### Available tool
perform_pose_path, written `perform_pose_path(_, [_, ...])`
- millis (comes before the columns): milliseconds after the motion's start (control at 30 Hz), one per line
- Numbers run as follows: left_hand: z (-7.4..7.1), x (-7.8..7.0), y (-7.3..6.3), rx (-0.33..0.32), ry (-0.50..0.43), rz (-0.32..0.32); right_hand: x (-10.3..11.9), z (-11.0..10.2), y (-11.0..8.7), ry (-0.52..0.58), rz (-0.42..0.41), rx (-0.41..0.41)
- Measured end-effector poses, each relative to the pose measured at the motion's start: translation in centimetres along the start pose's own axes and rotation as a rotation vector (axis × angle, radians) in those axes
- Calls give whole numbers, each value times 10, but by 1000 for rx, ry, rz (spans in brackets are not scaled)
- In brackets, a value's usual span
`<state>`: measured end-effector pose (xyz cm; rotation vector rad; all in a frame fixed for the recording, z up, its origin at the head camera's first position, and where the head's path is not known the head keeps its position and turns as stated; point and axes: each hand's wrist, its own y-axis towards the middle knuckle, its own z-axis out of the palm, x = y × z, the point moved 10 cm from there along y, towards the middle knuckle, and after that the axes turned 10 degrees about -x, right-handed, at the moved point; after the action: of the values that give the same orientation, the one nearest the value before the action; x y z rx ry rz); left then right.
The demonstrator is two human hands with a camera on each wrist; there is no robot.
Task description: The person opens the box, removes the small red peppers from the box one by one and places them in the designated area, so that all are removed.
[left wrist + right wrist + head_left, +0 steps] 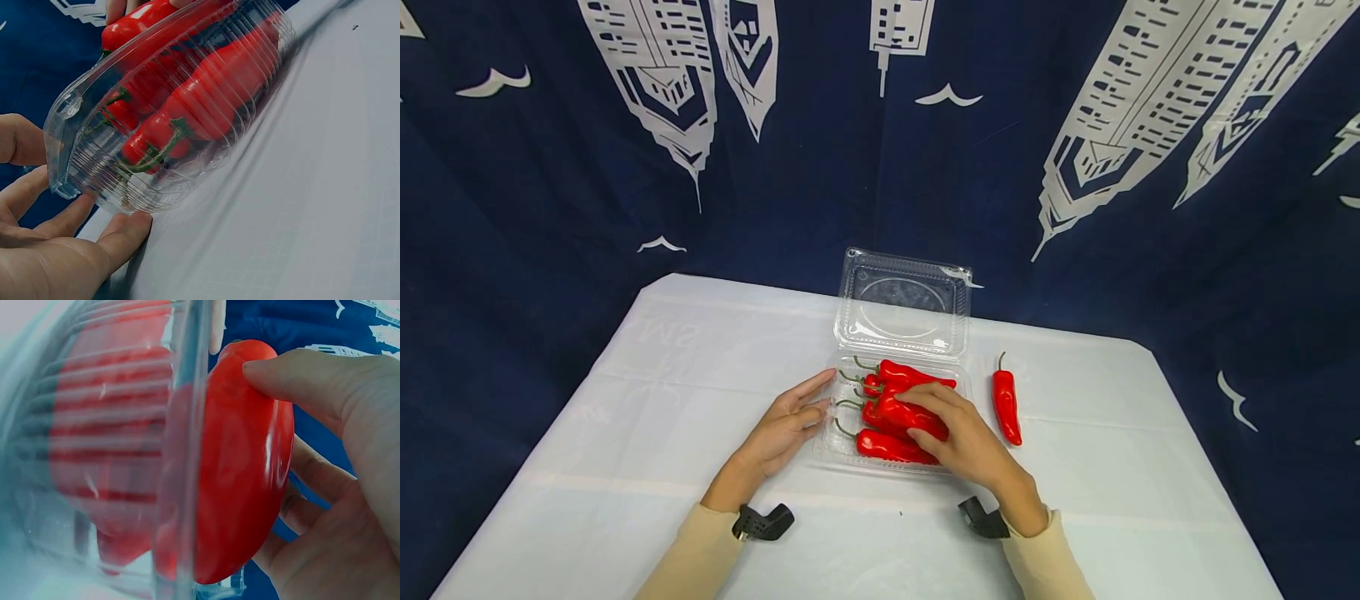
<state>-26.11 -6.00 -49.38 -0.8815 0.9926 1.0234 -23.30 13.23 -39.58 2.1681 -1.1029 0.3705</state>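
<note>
The right hand (968,435) grips a red pepper (913,416) between thumb and fingers, above other peppers (891,448) in a clear container (887,470); the left hand (785,435), fingers loosely spread, touches its side. Beyond are its open lid (902,321) and, to the right, a lone pepper (1007,408) on the white table (1090,483).

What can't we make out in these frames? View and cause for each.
- Head: right ends of the middle peppers, hidden by the held pepper and right grip.
- Head: faint table lettering, too small.
- Left wrist: most of the right grip, cut off by the top edge.
- Right wrist: pepper outlines, blurred behind the ribbed box.
</note>
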Motion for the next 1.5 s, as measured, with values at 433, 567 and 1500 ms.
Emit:
perform_pose_path(433, [0, 1, 0, 4, -1, -1, -10, -26, -1, 8, 20, -83])
perform_pose_path(567, [1, 0, 0, 0, -9, -5, -14, -35, -1, 12, 12, -109])
perform_pose_path(1500, [0, 0, 0, 4, -13, -5, -92, -108, -26, -123, 262, -299])
